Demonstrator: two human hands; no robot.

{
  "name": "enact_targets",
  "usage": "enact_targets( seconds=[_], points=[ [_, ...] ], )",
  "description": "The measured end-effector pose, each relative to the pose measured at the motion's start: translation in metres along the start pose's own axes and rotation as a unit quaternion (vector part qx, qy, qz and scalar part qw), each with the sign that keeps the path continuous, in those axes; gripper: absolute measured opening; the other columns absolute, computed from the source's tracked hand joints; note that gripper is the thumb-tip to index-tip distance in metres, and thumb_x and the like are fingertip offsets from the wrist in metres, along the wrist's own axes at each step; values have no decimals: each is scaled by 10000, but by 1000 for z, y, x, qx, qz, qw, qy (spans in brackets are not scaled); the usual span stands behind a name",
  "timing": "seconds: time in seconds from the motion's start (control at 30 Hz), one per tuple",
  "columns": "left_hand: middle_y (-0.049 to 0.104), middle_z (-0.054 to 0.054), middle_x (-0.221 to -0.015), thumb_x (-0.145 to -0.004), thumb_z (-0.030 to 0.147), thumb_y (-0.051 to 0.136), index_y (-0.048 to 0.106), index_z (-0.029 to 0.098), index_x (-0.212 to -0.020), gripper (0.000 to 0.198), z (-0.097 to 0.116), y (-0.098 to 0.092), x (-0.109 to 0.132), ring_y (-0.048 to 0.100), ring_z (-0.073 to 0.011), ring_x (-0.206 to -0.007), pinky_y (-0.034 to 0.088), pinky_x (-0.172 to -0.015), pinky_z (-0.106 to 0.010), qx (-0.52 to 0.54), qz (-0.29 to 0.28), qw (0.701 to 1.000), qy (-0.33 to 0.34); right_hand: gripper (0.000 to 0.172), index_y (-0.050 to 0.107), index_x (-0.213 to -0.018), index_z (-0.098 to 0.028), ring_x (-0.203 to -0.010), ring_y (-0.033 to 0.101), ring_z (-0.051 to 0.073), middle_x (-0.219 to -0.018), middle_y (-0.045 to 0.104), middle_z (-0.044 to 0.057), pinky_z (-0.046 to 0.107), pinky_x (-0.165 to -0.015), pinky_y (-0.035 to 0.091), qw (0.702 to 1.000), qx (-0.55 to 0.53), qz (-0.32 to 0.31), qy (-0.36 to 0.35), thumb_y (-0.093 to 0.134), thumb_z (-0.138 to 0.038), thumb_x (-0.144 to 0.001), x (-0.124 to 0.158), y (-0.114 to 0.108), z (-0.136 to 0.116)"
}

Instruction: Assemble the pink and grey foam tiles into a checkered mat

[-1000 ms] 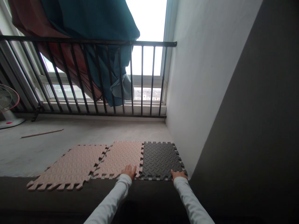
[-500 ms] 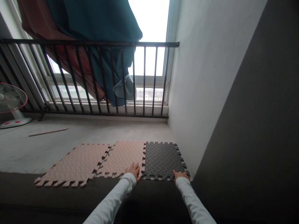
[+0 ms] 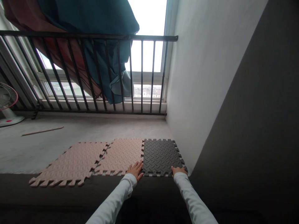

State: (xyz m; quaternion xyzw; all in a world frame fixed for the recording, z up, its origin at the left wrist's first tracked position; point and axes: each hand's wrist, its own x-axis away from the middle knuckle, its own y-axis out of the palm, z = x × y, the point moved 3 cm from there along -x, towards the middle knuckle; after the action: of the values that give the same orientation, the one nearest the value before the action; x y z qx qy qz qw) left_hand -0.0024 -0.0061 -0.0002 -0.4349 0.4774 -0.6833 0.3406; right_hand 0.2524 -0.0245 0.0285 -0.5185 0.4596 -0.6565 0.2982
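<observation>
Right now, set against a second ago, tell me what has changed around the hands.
The left hand has moved right, across the middle pink textured foam tile, to its seam with the black textured foam tile. The right hand stays at the black tile's near right corner; the tiles show no clear shift.

Pink mats [image 3: 122,152] and a dark-grey mat [image 3: 161,155] bore raised dashes; the cloth [image 3: 93,18] at eleven o'clock was teal and red

Fan [image 3: 7,97] (pink-rimmed), dark railing [image 3: 149,38], teal-and-red cloth [image 3: 88,17], thin stick [image 3: 42,131]
</observation>
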Motion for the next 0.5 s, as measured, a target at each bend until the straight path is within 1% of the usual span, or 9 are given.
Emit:
enact_targets(
  seconds=[0.17,0.33,0.5],
  points=[
    [108,8,-1406,-726,441,313,161,230,-1323,651,0,5,3,73,-198,-1286,90,-1016,-485,-9,-5,1000,14,377,527,-1082,-273,-1098,421,283,-1118,551,107,449,-762,395,1000,-1,-9,2,431,-426,-751,1,-1,0],
    [90,19,-1406,-758,433,252,152,231,-1324,609,0,6,3,70,-186,-1286,96,-1017,-482,-19,-15,1000,3,379,515,-1096,-284,-1106,413,279,-1121,551,97,437,-766,391,1000,-1,-14,4,431,-421,-752,1,0,1],
    [57,26,-1409,-757,480,210,136,239,-1326,623,0,8,1,54,-189,-1287,92,-1018,-475,-18,-14,1000,7,384,505,-1105,-290,-1099,419,280,-1118,549,102,433,-750,394,1000,2,-14,5,421,-426,-756,2,0,0]
  ],
)
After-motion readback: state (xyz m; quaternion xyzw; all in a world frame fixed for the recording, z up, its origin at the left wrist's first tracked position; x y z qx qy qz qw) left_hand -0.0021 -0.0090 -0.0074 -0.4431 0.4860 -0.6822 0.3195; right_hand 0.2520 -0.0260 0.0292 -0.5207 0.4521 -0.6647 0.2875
